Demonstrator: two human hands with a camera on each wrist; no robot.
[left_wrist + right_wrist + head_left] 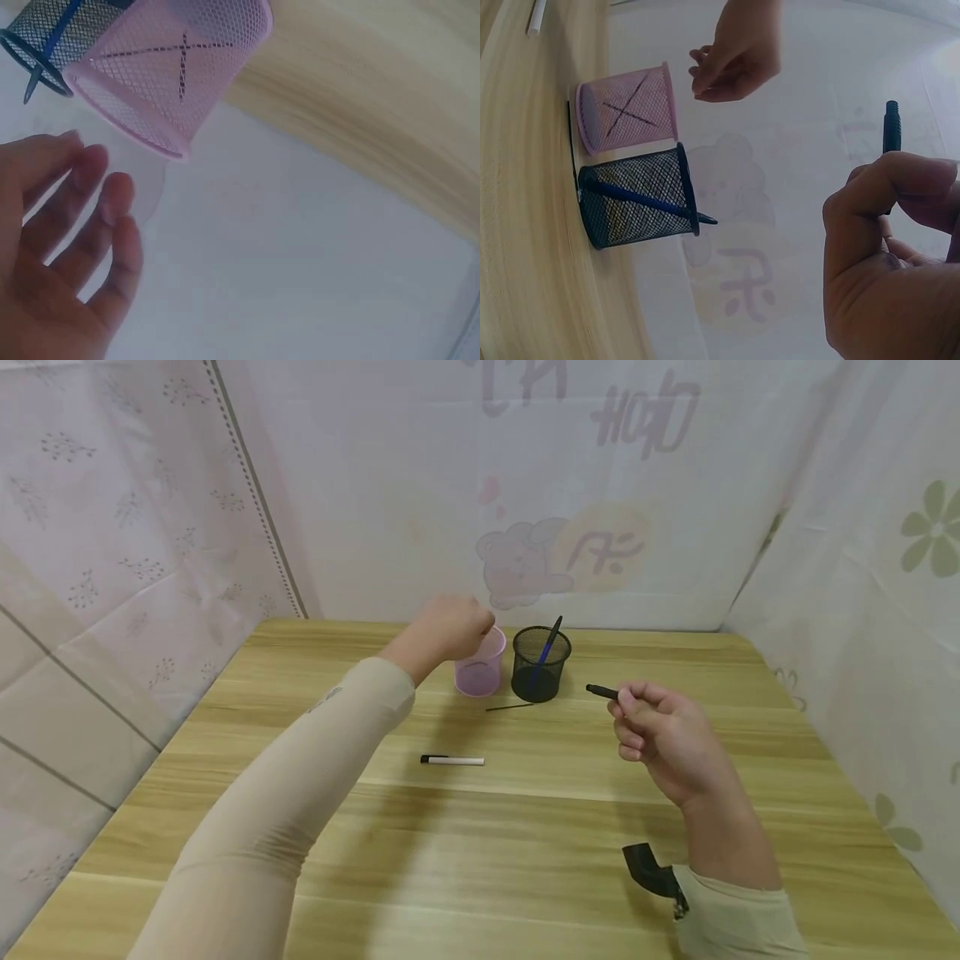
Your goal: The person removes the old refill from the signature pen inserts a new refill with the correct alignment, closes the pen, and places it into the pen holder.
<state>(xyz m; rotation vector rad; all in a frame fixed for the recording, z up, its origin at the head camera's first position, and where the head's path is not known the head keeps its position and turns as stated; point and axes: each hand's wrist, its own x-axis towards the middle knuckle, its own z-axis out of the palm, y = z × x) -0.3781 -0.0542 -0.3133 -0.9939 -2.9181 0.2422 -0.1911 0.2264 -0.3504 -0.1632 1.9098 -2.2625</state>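
Observation:
Over the mouth of the pink mesh cup (477, 681) is my left hand (453, 625). The left wrist view shows its fingers loosely bent, with nothing seen between them, just off the cup's rim. A dark cross (184, 48) shows on the cup's side. My right hand (671, 735), to the right of the cups, pinches a short black pen (892, 127) between thumb and fingers. Its stepped end sticks out, and the rest is hidden in the hand. Beside the pink cup stands a black mesh cup (525, 681) with a blue pen (551, 639) leaning in it.
A thin dark stick (508, 707) lies on the wooden table (525, 877) in front of the cups. Nearer me is a white pen with a black end (453, 761). A black curved mount (648, 870) juts from my right sleeve. A printed cloth (390, 510) hangs behind the table.

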